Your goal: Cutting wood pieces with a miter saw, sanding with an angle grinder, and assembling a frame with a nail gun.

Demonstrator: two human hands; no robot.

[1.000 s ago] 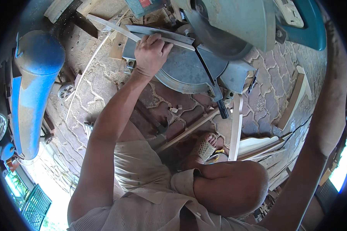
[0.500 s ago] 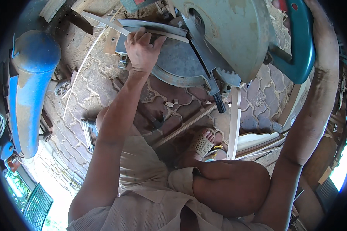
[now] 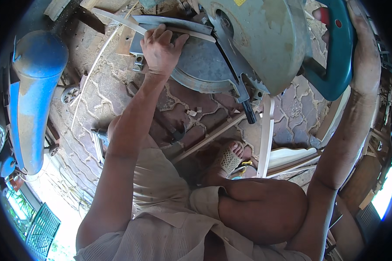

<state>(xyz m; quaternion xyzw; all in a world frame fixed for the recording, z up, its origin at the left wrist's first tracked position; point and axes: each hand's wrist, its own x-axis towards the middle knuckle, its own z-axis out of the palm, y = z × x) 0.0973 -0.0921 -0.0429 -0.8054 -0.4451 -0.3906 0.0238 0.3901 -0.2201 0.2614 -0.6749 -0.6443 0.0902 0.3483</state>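
On the saw base, left hand [image 3: 161, 50] presses strip [image 3: 130, 24]; right hand [image 3: 361, 48] grips handle [image 3: 335, 65].

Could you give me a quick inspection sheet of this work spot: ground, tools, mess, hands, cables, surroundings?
Surface: stone paving, dusty, with sawdust.
Job's things: chop saw on the ground; a thin wood strip lies across its round base.
Clutter: loose white and wooden slats, small offcuts.
Hands: left hand presses the strip down on the base; right hand grips the saw's teal handle.
Cables: thin pale cord across the paving.
Surroundings: blue tank on the left; sandalled foot near the slats.
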